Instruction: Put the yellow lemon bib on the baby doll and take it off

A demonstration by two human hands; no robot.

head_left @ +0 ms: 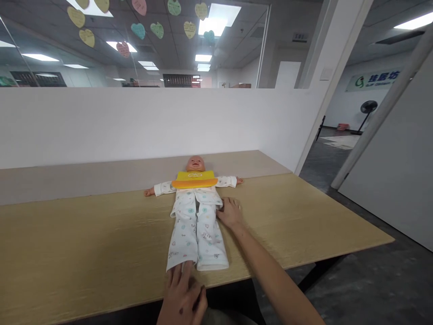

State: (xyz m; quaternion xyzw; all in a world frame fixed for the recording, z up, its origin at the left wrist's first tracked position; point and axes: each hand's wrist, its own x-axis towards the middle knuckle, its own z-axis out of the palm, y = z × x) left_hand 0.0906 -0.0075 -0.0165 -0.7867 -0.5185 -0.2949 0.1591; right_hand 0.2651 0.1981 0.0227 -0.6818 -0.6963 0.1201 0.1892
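Note:
A baby doll (195,164) lies face up on the wooden table, its arms stretched out to both sides. It wears a white printed long-sleeved top (185,197), matching white trousers (206,230) and a yellow bib (195,178) with an orange lower edge. My left hand (182,295) is at the table's front edge, fingers extended at the hem of the left trouser leg. Beside the doll's hip on the right, my right hand (230,213) rests with fingers apart, close against the top's lower hem. The doll's feet are not visible.
The wooden table (101,243) ends at a front edge near me and a corner on the right. Behind it stands a white partition (135,122) with glass above, bearing heart-shaped notes. At the right are a doorway, a door (392,162) and a standing fan (368,107).

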